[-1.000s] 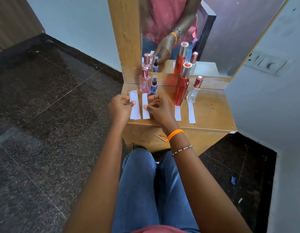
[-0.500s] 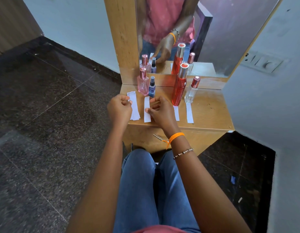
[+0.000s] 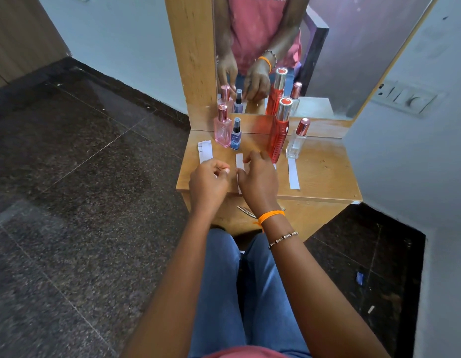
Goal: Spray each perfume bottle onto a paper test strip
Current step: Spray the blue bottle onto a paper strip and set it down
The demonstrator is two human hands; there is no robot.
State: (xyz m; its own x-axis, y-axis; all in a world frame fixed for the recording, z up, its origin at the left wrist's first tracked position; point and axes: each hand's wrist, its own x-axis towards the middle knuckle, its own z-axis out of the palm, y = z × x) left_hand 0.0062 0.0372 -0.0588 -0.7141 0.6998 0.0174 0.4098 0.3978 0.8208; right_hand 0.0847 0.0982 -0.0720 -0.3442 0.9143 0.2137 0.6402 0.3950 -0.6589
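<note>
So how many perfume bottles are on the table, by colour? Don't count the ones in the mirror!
Pink bottle: 1
Small blue bottle: 1
Tall red bottle: 1
Clear bottle with a rose-coloured cap: 1
Total: 4

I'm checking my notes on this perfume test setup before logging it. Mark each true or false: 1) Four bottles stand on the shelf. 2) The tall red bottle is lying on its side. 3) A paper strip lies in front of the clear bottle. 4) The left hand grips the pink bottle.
1) True: pink bottle, small blue bottle, tall red bottle, clear bottle.
2) False: it stands upright.
3) True: paper strip lies there.
4) False: the left hand is near the shelf's front edge, away from it.
</note>
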